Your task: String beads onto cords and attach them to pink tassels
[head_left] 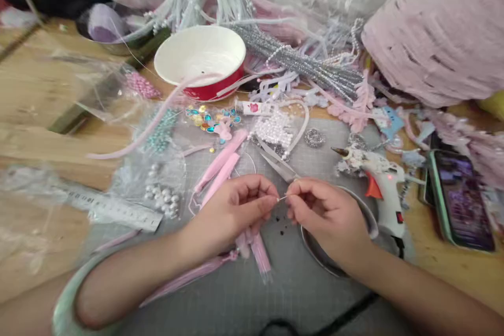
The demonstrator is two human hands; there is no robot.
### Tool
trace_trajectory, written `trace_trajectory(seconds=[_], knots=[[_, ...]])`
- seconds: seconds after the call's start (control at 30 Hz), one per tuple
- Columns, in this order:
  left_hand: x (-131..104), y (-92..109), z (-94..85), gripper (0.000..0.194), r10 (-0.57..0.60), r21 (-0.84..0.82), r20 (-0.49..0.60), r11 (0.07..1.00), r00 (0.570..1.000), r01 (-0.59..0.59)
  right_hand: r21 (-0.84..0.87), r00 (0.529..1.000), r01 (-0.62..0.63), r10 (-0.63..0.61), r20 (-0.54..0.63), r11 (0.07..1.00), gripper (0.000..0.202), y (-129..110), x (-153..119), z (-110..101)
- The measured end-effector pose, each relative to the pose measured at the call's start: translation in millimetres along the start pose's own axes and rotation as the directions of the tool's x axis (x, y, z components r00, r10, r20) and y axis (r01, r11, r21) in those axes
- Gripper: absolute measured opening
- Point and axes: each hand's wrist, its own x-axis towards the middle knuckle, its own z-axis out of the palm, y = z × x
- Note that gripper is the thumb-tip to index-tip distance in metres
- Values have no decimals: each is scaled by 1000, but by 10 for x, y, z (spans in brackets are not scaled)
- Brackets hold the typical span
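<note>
My left hand [249, 202] and my right hand [317, 210] face each other over the grey mat, thumbs and forefingers pinched. A thin pale strand [282, 198] spans the small gap between the fingertips; whether it is thread or wire I cannot tell. Pink tassels [222, 163] lie behind and beneath my left hand, one tassel end [260, 257] showing below it. Just beyond the fingertips lie the scissors [277, 164], partly hidden by my right hand. Under that hand is a round metal bowl [321, 252], mostly covered.
A white glue gun [388, 178] lies right of the bowl, near a phone [460, 199]. Left are a steel ruler [114, 210] and bagged silver beads [163, 197]. White beads [273, 128], a red-and-white bowl [208, 89] and silver glitter stems [299, 60] stretch across the back.
</note>
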Motion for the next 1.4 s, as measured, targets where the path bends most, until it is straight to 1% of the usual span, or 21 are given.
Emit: trace_trajectory(seconds=[0.13,0.27,0.43,0.57,0.83,1.0,1.4], knots=[[5,31,21,9,-8,10,-12,1000,1000,8,40,1000,7,-7,-7,999,9,5,-17,-2],[8,17,10,10,9,18,-26,1000,1000,-8,94,999,27,-25,-20,995,9,15,-34,13],[19,-3,-13,13,31,51,-11,998,999,-30,22,992,119,-120,26,993,10,3,-22,2],[31,-4,-3,15,34,61,-28,998,999,-32,-17,987,158,-157,18,987,9,0,-18,-16],[15,17,3,18,59,95,-35,994,998,-56,-30,992,123,-123,-3,992,9,12,-22,-9],[13,26,-2,15,39,124,-24,992,999,-36,-30,992,129,-129,2,991,9,6,-27,-8],[8,-8,12,17,48,67,-25,997,999,-47,-36,992,127,-128,-11,991,7,12,-12,2]])
